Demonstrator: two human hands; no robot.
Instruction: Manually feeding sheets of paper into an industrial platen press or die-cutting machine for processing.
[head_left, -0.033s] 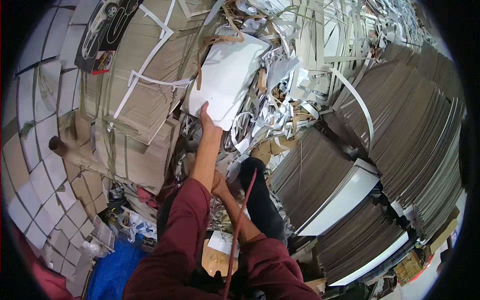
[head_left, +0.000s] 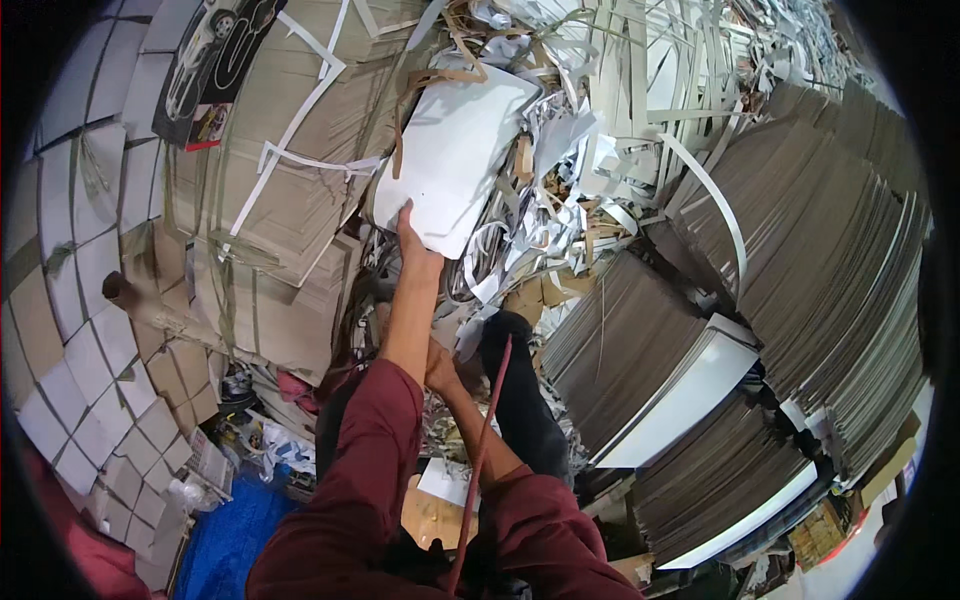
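Observation:
A white card sheet (head_left: 455,150) with rounded corners lies tilted on a heap of paper offcuts, ahead of me near the middle. My left hand (head_left: 418,245) grips its near edge, thumb on top and the other fingers out of sight underneath. Whether more sheets lie below it, I cannot tell. My right hand (head_left: 438,368) is lower down, partly behind my left forearm, close to my dark-clad knee (head_left: 507,335). Its fingers are mostly hidden, and so is anything in them.
To the left stand strapped bundles of brown card (head_left: 300,190), with wrapped white blocks (head_left: 75,290) beyond. Tall stacks of cut board (head_left: 800,260) rise on the right. Shredded paper strips (head_left: 545,220) spread past the sheet. A blue plastic sheet (head_left: 235,535) lies at lower left.

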